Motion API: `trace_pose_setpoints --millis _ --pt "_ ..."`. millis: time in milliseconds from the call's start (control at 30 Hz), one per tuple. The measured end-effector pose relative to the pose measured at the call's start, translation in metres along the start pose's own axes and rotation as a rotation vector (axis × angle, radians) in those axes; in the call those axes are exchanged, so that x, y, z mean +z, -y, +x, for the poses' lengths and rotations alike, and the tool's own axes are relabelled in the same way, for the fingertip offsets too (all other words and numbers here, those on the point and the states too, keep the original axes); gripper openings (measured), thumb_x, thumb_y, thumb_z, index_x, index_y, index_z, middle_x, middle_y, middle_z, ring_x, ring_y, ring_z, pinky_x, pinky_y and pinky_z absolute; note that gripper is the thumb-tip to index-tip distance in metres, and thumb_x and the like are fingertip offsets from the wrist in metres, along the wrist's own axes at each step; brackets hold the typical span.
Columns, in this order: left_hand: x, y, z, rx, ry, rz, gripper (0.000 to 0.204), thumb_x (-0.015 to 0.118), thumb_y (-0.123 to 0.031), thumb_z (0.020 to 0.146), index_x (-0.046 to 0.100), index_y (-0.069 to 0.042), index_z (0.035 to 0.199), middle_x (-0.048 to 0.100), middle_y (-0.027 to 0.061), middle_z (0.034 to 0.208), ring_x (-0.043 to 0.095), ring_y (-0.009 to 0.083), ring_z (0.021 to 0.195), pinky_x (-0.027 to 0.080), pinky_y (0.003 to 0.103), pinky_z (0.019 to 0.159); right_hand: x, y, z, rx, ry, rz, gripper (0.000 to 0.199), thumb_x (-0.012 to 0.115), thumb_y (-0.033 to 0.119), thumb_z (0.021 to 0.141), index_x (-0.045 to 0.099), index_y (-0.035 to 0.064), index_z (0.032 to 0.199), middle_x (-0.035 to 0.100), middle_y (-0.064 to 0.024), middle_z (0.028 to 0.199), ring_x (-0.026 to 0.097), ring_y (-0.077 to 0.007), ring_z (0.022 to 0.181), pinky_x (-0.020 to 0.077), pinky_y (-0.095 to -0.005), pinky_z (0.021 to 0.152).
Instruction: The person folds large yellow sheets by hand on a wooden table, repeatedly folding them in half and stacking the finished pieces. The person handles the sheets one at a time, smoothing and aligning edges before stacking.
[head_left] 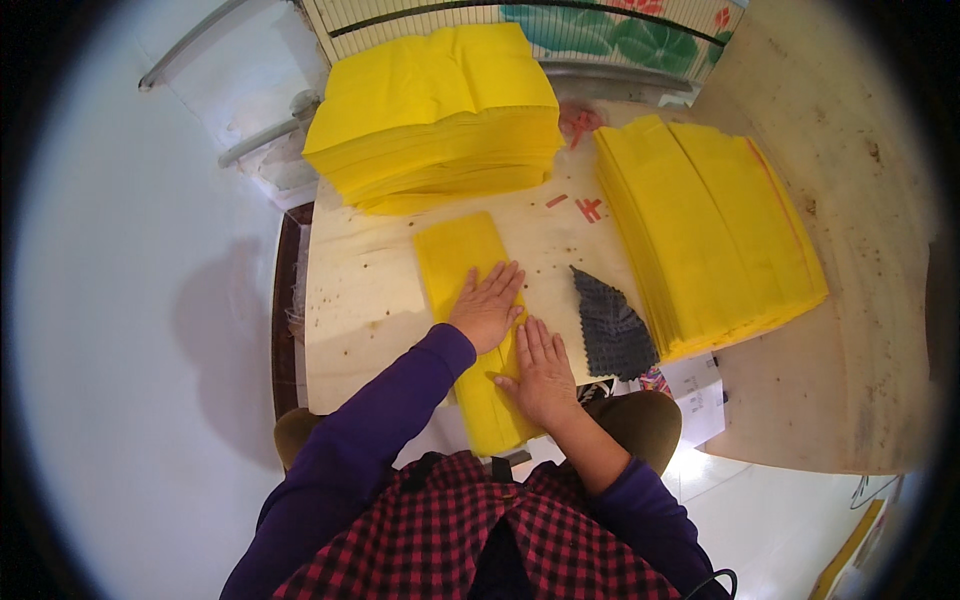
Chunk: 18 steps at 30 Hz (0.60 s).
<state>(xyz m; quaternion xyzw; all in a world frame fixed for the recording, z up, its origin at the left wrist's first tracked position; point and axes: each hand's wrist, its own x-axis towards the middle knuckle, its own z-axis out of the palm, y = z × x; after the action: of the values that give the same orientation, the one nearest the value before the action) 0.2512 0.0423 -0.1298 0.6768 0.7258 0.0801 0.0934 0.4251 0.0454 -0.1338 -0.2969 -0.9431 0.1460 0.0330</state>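
A long folded strip of yellow cloth-like material (455, 255) lies on the wooden board, its near end reaching over the front edge toward my lap. My left hand (487, 308) presses flat on its middle, fingers stretched forward and to the right. Just nearer to me, my right hand (543, 375) rests along the strip's right side, fingers extended and lying flat. Neither hand grips anything. A dark grey cloth piece with zigzag edges (612, 328) lies on the board to the right of my right hand.
A tall stack of yellow folded sheets (440, 80) stands at the far left, another yellow stack (715, 230) at the right. The wooden board (350, 290) carries red marks. An upright wooden panel (840, 200) borders the right. A slatted panel with painted leaves (610, 35) is behind.
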Motion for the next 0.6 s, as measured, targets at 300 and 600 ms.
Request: trace_pose_setpoints --millis 300,600 --pt "-0.004 0.005 0.033 -0.157 0.039 0.049 0.066 0.037 -0.043 0.098 0.022 -0.002 0.147 0.019 0.0122 0.155 0.016 0.0248 0.144 0.012 0.049 0.115 -0.005 0.0 -0.001 -0.001 0.054 -0.058 0.086 0.047 0.057 0.089 0.024 -0.0043 0.145 0.023 -0.0196 0.151 0.016 -0.0276 0.143 0.0115 -0.045 0.116" --pt "0.004 0.051 0.076 -0.258 -0.057 0.132 0.067 0.037 -0.043 0.097 0.02 -0.002 0.147 0.019 0.0145 0.155 0.017 0.0283 0.143 0.014 0.05 0.114 -0.001 -0.004 -0.003 -0.013 0.019 0.075 0.087 0.052 0.054 0.086 0.024 -0.0039 0.145 0.023 -0.0179 0.152 0.016 -0.0282 0.143 0.0109 -0.0457 0.115"
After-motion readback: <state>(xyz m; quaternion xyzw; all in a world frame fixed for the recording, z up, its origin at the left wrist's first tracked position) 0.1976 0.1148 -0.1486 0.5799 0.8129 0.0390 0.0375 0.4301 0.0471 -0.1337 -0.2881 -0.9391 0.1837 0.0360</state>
